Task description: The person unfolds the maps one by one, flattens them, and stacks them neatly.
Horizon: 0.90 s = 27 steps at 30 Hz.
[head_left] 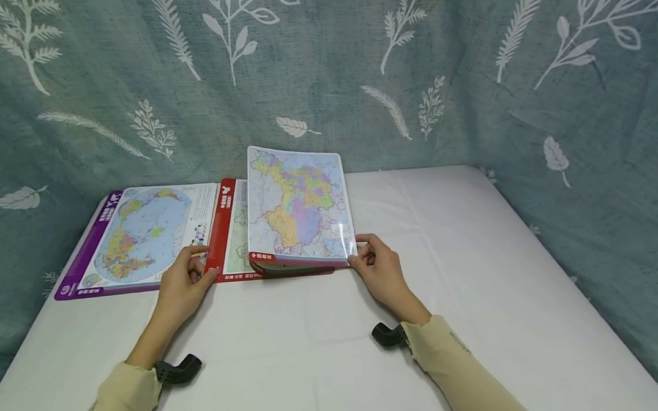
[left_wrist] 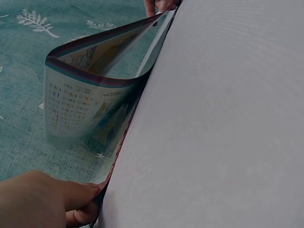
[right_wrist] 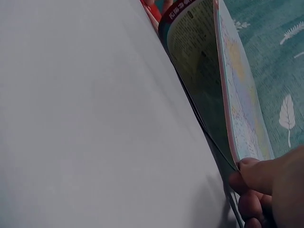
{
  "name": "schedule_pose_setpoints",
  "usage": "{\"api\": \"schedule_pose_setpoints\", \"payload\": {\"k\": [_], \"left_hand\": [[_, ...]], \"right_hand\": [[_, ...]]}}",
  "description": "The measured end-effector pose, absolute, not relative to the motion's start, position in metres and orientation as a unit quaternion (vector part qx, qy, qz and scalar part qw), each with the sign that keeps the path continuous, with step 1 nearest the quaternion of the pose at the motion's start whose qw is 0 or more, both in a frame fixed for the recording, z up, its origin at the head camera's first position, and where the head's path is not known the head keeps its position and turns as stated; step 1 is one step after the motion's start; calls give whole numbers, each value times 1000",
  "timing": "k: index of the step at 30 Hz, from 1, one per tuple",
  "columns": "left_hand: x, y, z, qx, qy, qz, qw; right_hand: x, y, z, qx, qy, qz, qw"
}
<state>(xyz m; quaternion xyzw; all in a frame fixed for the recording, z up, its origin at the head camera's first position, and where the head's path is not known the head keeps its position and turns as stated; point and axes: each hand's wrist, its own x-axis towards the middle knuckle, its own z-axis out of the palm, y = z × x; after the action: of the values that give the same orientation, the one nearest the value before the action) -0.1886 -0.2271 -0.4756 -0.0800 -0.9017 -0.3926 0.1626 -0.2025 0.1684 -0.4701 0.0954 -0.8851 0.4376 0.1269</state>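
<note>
A red-bordered folding map (head_left: pixel 217 235) lies with its left part flat on the table. Its colourful front panel (head_left: pixel 301 200) stands raised over the rest, bent into a loop along its left side. My left hand (head_left: pixel 185 282) pinches the lower left corner of the red border; in the left wrist view, its thumb (left_wrist: pixel 80 192) presses on that corner. At the lower right corner, my right hand (head_left: pixel 380 274) grips the map's edges between thumb and fingers. The right wrist view shows the right thumb (right_wrist: pixel 259 171) on the panel's corner, with a gap between the layers farther along.
A purple-bordered world map (head_left: pixel 143 238) lies flat on the left, its right side meeting the red border. The white-covered table (head_left: pixel 476 297) ends at the back against a green curtain (head_left: pixel 323 77) with white leaf patterns. Black wrist devices (head_left: pixel 179 370) sit at both sleeve cuffs.
</note>
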Motion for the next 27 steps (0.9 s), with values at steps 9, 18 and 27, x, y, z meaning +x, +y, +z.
{"api": "schedule_pose_setpoints", "payload": {"k": [9,18,27], "left_hand": [[-189,-229,-479,-74,-901,-396,163],[-193,-232,-480,-85,-900,-391,173],[-192,-234,-478,-85,-902,-388,170]], "right_hand": [[-206,185,-467,76,-898,422,103],[-205,198,-467,59,-906,403,114],[-204,209,-469,44,-909,397,116]]}}
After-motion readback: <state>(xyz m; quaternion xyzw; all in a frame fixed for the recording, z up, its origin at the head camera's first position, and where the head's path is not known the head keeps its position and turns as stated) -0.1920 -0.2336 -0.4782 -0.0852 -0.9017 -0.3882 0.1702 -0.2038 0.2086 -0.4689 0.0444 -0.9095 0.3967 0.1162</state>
